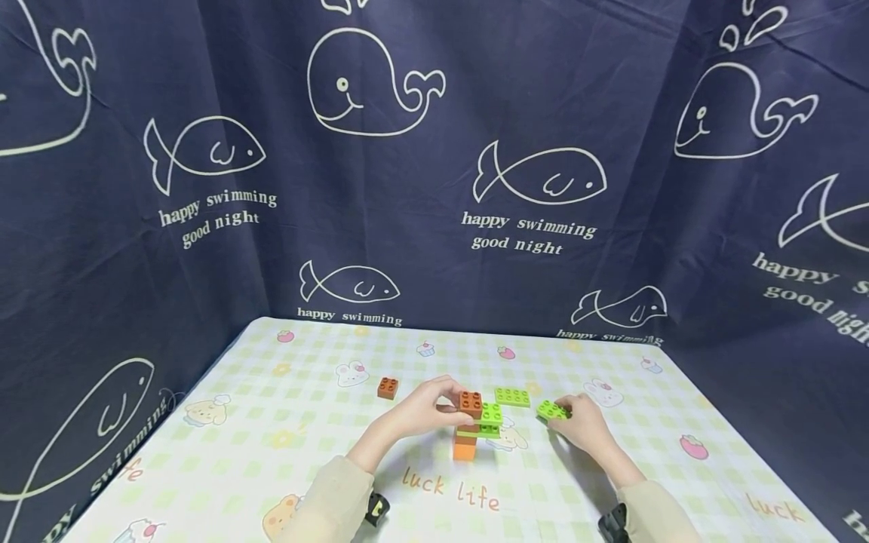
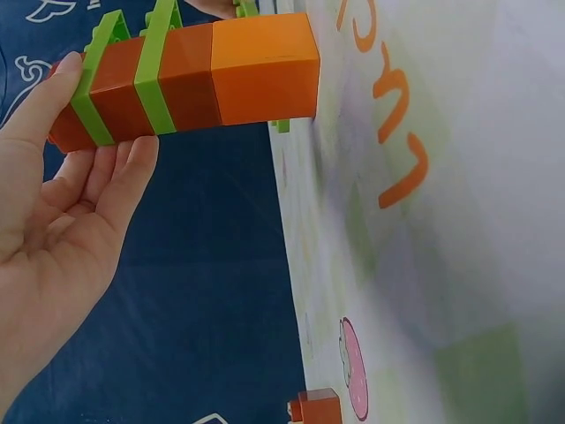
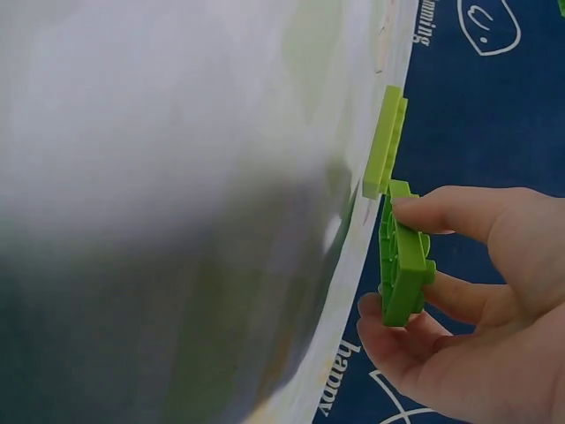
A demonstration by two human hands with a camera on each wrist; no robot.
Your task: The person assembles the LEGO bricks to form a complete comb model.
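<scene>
A tower of toy building bricks (image 2: 190,75) stands on the table, orange at its base, with brown bricks and light green plates alternating above. My left hand (image 1: 429,407) holds it near the top, thumb on one side and fingertips on the other, by the uppermost brown brick (image 1: 471,403). The green plates jut out to the right of the column in the head view. To the right of the tower, my right hand (image 1: 582,426) pinches a loose light green plate (image 3: 406,261) between thumb and fingers. That plate is tilted on edge, studs toward the palm in the right wrist view.
Another light green plate (image 1: 512,397) lies flat behind the tower, between it and the right hand. A loose brown brick (image 1: 388,388) sits to the left, beyond the left hand. The table (image 1: 326,452) has a checked, printed cloth; dark blue curtains (image 1: 434,204) hang behind it.
</scene>
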